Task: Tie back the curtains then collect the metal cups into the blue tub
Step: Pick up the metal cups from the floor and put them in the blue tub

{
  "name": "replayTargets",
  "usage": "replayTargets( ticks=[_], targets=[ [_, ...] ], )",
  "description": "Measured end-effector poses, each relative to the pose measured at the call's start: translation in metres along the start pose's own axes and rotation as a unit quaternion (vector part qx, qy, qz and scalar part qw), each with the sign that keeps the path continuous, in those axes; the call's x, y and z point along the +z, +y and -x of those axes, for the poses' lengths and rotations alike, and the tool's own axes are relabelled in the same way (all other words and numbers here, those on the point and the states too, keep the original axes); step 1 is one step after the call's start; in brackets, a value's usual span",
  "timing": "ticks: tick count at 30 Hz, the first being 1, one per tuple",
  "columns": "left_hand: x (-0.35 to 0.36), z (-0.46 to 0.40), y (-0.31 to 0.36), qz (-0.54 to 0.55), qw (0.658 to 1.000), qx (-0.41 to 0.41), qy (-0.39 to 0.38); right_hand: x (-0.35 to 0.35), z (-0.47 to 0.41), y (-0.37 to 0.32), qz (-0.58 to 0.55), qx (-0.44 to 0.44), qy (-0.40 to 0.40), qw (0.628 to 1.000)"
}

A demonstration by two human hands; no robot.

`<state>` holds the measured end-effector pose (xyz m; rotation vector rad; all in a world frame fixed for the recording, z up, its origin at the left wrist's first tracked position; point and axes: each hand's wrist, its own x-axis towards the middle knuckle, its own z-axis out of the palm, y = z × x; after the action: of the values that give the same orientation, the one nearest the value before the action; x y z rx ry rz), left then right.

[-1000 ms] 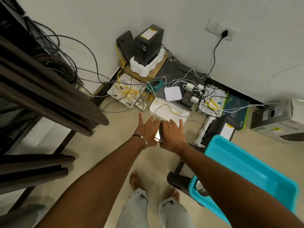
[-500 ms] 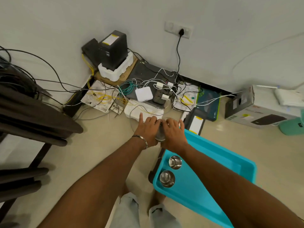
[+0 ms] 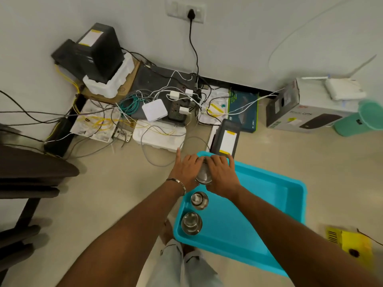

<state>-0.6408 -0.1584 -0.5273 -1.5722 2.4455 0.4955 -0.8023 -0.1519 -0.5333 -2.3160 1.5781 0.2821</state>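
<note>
Metal cups are the matter here, and three show in the head view. Nearest the person, one metal cup (image 3: 191, 223) stands upright in the blue tub (image 3: 269, 195), in its near-left corner at about seven o'clock of the tub's floor. Just beyond it, a second cup (image 3: 199, 200) also stands upright inside, near the first but not touching it as far as I can tell. Farther on, a third cup (image 3: 204, 175) is held between both hands over the tub's far-left corner, at about eleven o'clock. The left hand (image 3: 186, 172) presses against its left side with fingers curved round it, and the right hand (image 3: 222, 175) wraps its right side; each is narrowly curled on the cup, which is mostly hidden between them. Whether its base already touches the tub floor I cannot tell.

As a judgement, the collecting is well along: two cups are in, and the third seems about to be set down. Whether more cups remain elsewhere is not shown.

Of the curtains, only dark folds (image 3: 31, 172) appear at nine o'clock, bunched at the edge; whether they are tied back I cannot say.

Beyond the tub, at twelve o'clock, lies a tangle of cables (image 3: 132, 112) and boxes along the wall (image 3: 269, 38) on the floor (image 3: 103, 193).
</note>
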Motion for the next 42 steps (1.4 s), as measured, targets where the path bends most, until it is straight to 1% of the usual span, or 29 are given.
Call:
replayTargets(
  ticks=[3, 7, 16, 20, 23, 33, 38, 42],
  targets=[
    [0.018, -0.008, -0.001, 0.004, 1.0, 0.012, -0.001, 0.017, -0.001, 0.009, -0.007, 0.008, -0.001, 1.0],
    [0.038, -0.014, -0.003, 0.026, 0.999, 0.022, -0.024, 0.041, -0.004, 0.016, -0.014, 0.025, -0.017, 0.999],
    [0.074, -0.029, -0.009, -0.121, 0.987, 0.084, -0.065, 0.086, -0.015, 0.02, -0.036, 0.042, -0.012, 0.998],
    [0.088, -0.032, -0.006, -0.126, 0.986, 0.078, -0.073, 0.096, -0.017, 0.026, -0.048, 0.045, -0.015, 0.998],
    [0.095, -0.034, -0.002, -0.11, 0.99, 0.064, -0.066, 0.1, -0.019, 0.029, -0.054, 0.043, -0.012, 0.998],
    [0.108, -0.032, 0.004, -0.09, 0.993, 0.042, -0.056, 0.114, -0.023, 0.034, -0.041, 0.032, -0.015, 0.999],
    [0.112, -0.032, 0.008, -0.094, 0.993, 0.032, -0.065, 0.124, -0.021, 0.034, -0.056, 0.043, -0.012, 0.997],
    [0.113, -0.031, 0.008, -0.096, 0.992, 0.028, -0.072, 0.123, -0.018, 0.034, -0.049, 0.046, -0.027, 0.997]
  ],
)
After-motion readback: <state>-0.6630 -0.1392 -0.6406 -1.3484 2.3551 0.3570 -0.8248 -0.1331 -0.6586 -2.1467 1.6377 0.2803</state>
